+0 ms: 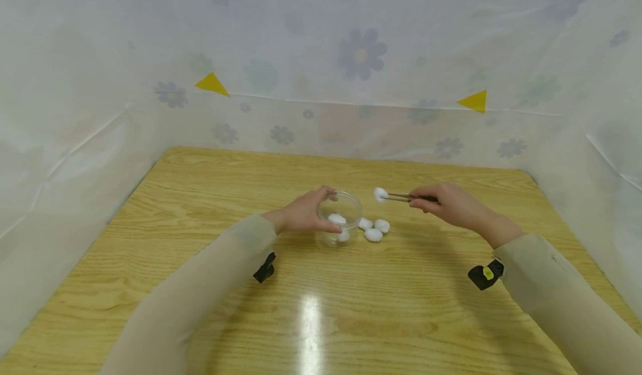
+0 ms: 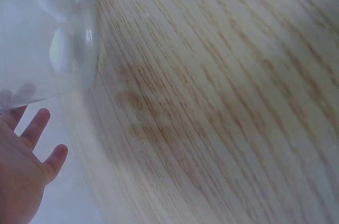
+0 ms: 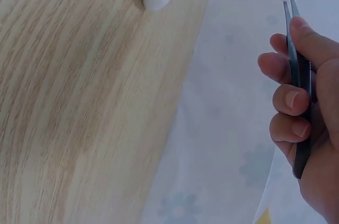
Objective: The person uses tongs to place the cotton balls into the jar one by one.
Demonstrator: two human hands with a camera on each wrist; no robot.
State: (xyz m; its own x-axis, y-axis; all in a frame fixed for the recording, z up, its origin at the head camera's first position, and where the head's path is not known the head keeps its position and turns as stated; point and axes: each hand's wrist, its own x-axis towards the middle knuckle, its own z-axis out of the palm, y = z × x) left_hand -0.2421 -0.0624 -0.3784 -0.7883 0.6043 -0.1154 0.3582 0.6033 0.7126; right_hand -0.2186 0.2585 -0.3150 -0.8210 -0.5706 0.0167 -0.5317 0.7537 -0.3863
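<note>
Above the wooden table (image 1: 241, 319), my right hand (image 1: 456, 205) clamps its fingers on tweezers (image 3: 303, 78), their tips pinching 1 cotton ball (image 1: 380, 194). My left hand (image 1: 303, 212) grips a clear cup (image 2: 26, 49) between thumb and fingers, 2 white balls (image 1: 337, 219) visible inside, just beside 3 loose balls (image 1: 373, 234).

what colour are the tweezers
The tweezers have a blackish grip and greyer tips, clearest in the right wrist view.

Tally: 1 table (image 1: 361, 313), 1 pair of tweezers (image 3: 303, 81), 1 clear jar (image 2: 24, 49), 1 left hand (image 1: 302, 212), 1 right hand (image 1: 455, 205), 2 sleeves (image 1: 200, 280), 2 yellow triangles (image 1: 213, 84); cotton balls (image 1: 373, 235): 3 on table, 1 in tweezers, at least 2 in jar, exact number unclear
</note>
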